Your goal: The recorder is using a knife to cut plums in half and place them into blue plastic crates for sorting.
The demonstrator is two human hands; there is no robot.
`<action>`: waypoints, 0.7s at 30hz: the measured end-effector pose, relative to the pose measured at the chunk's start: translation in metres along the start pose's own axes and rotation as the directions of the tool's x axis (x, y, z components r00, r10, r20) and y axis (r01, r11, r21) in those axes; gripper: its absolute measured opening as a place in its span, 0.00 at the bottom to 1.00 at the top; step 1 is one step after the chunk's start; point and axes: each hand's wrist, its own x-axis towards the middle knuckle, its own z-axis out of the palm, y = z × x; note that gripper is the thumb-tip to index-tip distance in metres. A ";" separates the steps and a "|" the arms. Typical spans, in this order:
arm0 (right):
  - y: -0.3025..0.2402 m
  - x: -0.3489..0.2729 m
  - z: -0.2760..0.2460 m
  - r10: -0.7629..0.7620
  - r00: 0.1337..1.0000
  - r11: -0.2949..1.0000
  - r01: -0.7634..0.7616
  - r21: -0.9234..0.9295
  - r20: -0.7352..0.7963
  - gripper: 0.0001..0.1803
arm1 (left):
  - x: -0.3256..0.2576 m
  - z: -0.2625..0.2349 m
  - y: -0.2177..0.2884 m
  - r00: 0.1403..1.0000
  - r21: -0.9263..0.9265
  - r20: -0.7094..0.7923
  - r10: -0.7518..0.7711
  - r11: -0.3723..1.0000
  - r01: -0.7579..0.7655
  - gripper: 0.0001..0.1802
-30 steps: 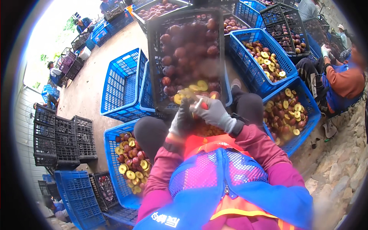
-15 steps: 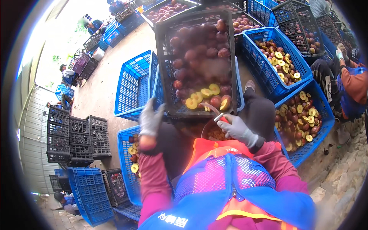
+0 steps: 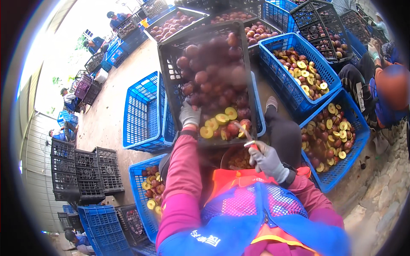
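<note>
A black plastic crate (image 3: 164,85) tilts toward me, its upper part full of whole dark red plums (image 3: 203,77). Several cut plum halves (image 3: 222,118) with yellow flesh lie at its near end. Gloved in grey, my left hand (image 3: 189,116) reaches into the crate's near left side; its fingers are bent round a plum, of which only a bit of red shows. My right hand (image 3: 269,161), also gloved, grips a small knife (image 3: 251,145) by its red handle. The blade points up and left over the crate's near rim. A bowl (image 3: 225,160) with small pieces sits below, partly hidden.
Blue crates of halved plums stand at right (image 3: 301,121), farther right (image 3: 267,47) and by my left arm (image 3: 137,187). A bare blue crate (image 3: 143,113) is at left. Black crates (image 3: 85,175) are stacked farther left. Another person (image 3: 390,91) sits at the right.
My left hand has gone from outside the crate's left edge into the crate, onto the plums. My right hand has moved slightly right and down with the knife. The view has shifted a little.
</note>
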 end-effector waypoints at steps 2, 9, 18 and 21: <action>-0.011 0.006 0.005 -0.077 0.997 0.995 0.079 0.054 -0.028 0.18 | -0.033 -0.022 -0.003 0.988 -0.729 0.158 -0.004 0.674 0.119 0.31; -0.029 0.026 0.052 -0.410 0.912 0.906 0.405 0.120 0.018 0.20 | -0.186 -0.067 0.031 0.820 -0.763 0.425 0.383 -0.335 0.553 0.27; -0.025 0.003 0.082 -0.470 0.880 0.873 0.474 -0.114 0.060 0.25 | -0.258 -0.069 0.016 0.738 -0.735 0.363 0.570 -0.312 0.602 0.33; -0.024 -0.006 0.089 -0.496 0.868 0.851 0.494 -0.179 0.035 0.26 | -0.263 -0.067 0.008 0.753 -0.762 0.326 0.571 -0.313 0.567 0.30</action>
